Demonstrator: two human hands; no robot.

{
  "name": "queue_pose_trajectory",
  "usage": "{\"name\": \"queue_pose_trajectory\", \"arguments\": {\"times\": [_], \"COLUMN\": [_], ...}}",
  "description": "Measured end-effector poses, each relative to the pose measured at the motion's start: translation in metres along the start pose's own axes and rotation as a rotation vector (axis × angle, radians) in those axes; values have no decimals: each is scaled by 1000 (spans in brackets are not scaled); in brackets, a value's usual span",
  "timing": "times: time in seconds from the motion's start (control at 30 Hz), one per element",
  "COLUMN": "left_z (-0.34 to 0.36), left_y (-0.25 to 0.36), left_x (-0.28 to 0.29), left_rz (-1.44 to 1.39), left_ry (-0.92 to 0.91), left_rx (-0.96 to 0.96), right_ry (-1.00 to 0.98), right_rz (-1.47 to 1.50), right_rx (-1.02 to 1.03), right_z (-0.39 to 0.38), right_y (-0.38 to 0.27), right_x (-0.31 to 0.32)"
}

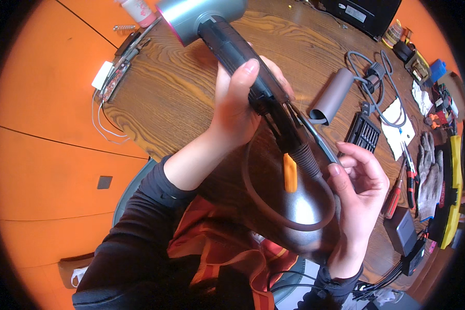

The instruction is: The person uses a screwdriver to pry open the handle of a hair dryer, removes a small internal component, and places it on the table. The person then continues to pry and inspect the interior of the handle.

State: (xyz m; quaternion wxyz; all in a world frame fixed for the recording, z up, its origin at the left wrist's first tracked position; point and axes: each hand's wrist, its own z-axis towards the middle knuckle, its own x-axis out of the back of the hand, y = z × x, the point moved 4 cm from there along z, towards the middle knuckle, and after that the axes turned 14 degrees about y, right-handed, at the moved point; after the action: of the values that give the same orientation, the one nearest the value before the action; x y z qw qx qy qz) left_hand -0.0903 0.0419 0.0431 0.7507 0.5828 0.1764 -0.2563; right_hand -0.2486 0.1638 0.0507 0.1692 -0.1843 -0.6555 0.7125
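Observation:
My left hand (237, 98) is wrapped round the dark inner handle of a hair dryer (204, 15), thumb on top. The silver-blue head, with a pink rim, points to the upper left. At the handle's lower end the casing is open and inner parts show, above a ribbed cord sleeve (306, 160). Between thumb and fingers, my right hand (359, 178) pinches a slim grey screwdriver-like tool (321, 143). Its thin tip reaches into the open handle end; the exact contact point is hidden. The dryer's dark cord (248, 178) loops below, round an orange piece (290, 175).
A grey tube-shaped handle cover (333, 95), a black bit case (364, 132) and a grey cable with a plug (374, 77) lie to the right. Farther right are red-handled pliers (411, 183), a red screwdriver (393, 199) and work gloves (429, 175). A spray bottle (138, 11) is at upper left.

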Motion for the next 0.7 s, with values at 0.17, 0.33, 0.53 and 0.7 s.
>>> {"name": "queue_pose_trajectory", "arguments": {"times": [0.17, 0.33, 0.53, 0.7], "left_z": [-2, -4, -5, -5], "left_y": [-1, -2, -1, -1], "left_x": [-2, -3, -3, -2], "left_rz": [52, 31, 31, 3], "left_ry": [-43, -26, -32, -2], "left_rx": [10, 13, 27, 53], "right_ry": [15, 2, -28, -26], "right_rz": [204, 171, 127, 97], "right_rx": [-183, -273, -172, -56], "right_z": [1, 0, 1, 1], "right_y": [3, 6, 7, 4], "right_x": [3, 2, 1, 2]}}
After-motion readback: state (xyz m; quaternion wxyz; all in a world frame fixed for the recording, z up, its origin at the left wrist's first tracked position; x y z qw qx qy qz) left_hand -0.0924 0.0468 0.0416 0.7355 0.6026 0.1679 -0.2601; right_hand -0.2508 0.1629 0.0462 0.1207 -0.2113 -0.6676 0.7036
